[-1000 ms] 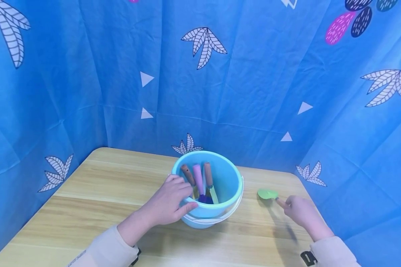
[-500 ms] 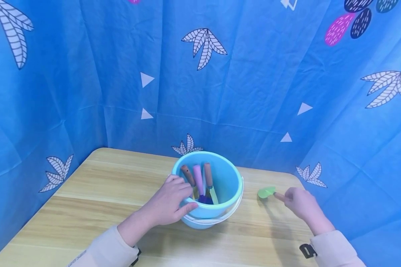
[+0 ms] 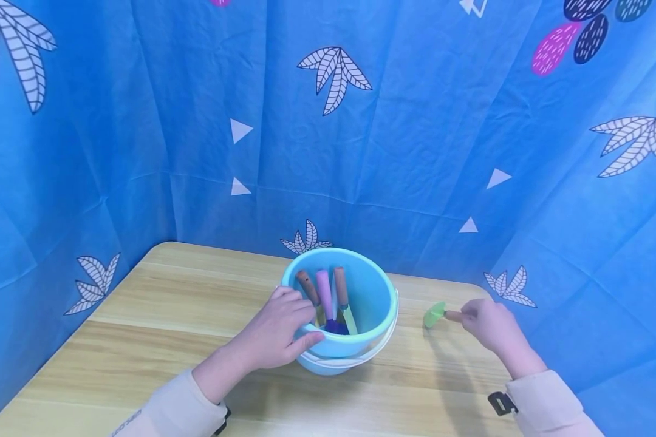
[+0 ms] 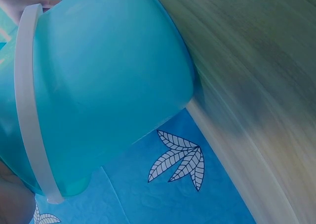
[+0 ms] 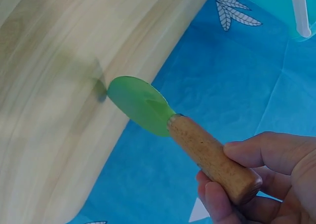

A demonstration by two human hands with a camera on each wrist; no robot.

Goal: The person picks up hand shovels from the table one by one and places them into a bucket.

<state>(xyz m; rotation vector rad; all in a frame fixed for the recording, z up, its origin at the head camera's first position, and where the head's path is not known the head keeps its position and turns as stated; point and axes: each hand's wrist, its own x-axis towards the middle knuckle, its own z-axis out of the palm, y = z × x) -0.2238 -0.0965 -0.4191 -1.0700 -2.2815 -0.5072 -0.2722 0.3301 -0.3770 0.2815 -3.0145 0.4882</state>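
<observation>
A light-blue bucket [image 3: 374, 303] stands upright on the table, and my left hand [image 3: 276, 331] grips its near-left rim. Inside it, a purple-handled tool [image 3: 325, 294] leans between two tools with brown handles, the left brown handle [image 3: 307, 286] and the right brown handle [image 3: 341, 285]; their lower ends are partly hidden. To the right of the bucket, my right hand [image 3: 492, 328] pinches the wooden handle of a small green hand trowel [image 5: 136, 103] between thumb and fingers. Its blade tip points left, at or just above the tabletop; I cannot tell whether they touch.
The wooden table [image 3: 158, 340] has its back edge close to a blue patterned curtain [image 3: 415, 121], which also hangs on both sides. A white carrying handle [image 3: 361, 358] hangs down the bucket's near side.
My right hand has risen a little in the head view and turned the trowel, so its blade now shows more edge-on. The left hand and bucket stay put.
</observation>
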